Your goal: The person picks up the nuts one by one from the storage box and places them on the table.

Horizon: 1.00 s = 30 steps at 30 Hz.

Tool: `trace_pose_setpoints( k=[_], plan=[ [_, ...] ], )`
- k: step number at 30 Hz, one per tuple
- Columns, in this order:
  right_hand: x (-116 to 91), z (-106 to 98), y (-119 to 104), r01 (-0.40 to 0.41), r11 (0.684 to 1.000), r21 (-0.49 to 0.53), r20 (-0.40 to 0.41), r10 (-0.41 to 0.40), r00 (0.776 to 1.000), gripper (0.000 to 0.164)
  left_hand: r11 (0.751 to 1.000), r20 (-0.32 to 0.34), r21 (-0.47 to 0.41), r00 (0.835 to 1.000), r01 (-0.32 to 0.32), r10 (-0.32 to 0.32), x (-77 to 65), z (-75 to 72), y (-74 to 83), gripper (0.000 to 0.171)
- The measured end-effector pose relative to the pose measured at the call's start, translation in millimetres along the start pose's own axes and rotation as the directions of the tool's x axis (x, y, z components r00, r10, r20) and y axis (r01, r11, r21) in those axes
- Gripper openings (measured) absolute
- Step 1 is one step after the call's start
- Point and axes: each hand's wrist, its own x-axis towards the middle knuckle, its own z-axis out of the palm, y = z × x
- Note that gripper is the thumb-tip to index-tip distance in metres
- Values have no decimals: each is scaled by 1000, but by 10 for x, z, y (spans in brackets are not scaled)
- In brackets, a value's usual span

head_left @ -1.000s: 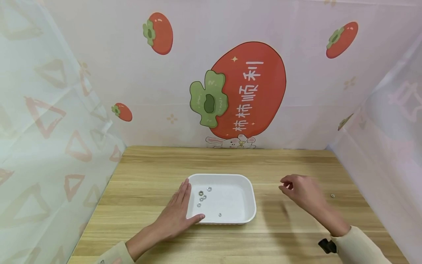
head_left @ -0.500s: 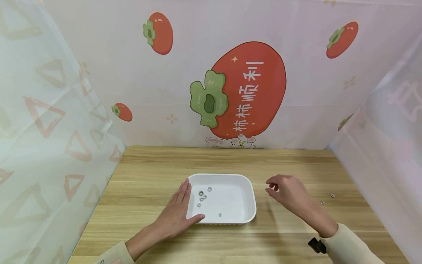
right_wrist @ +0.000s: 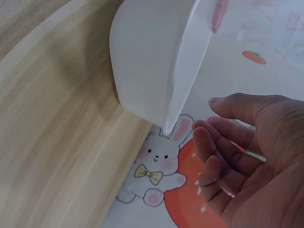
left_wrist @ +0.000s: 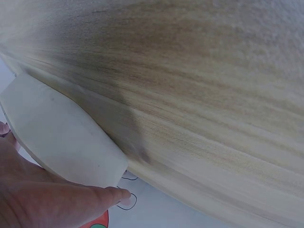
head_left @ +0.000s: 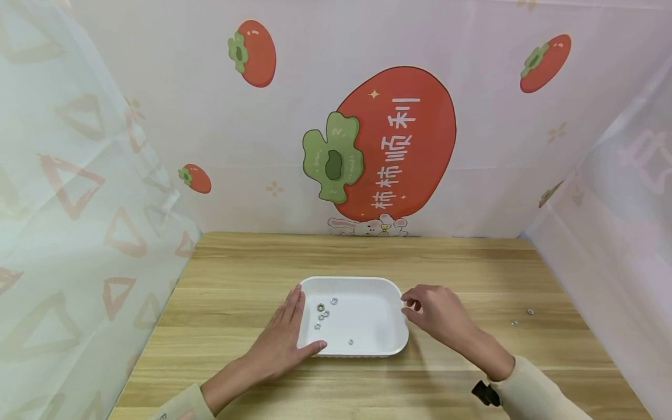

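A white rectangular tray [head_left: 375, 315] stands on the wooden table, with several small metal nuts inside, most grouped toward its left side. One bronze-toned nut [head_left: 321, 307] is among them, and a lone nut [head_left: 350, 342] lies near the front wall. My left hand [head_left: 278, 338] rests along the tray's left side, fingers straight and thumb over the front rim. At the right rim is my right hand [head_left: 433, 309], fingers loosely bent. In the right wrist view, its thumb [right_wrist: 232, 105] stands apart from the fingers, and nothing shows between them.
Two small nuts lie on the table to the right, a rear nut [head_left: 531, 312] and a front nut [head_left: 514, 323]. A printed cloth [head_left: 283, 134] with persimmon pictures hangs behind, and pale side curtains flank the table [head_left: 241, 262].
My right hand has moved left across the table to the tray's right rim. The front loose nut, earlier out of sight, now shows. My left hand and the tray have stayed put.
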Motion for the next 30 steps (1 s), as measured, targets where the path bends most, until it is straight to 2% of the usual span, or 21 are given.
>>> trace_pose_setpoints(
  k=[3,10,19,30],
  plan=[
    [16,50,-52,29,1000,12,16,-29,999,16,1000,-17,3,1000,-5,6,-5,4,4,115],
    [61,161,-159,66,998,22,51,-68,996,15,1000,3,1,1000,-1,1,-2,1,-1,116],
    [150,263,-278,116,992,46,101,-120,988,15,1000,-64,-4,997,-31,30,-5,13,4,113],
    [220,450,-376,177,983,39,181,-181,967,15,1000,-17,-9,1000,-5,5,17,22,-17,115]
  ],
)
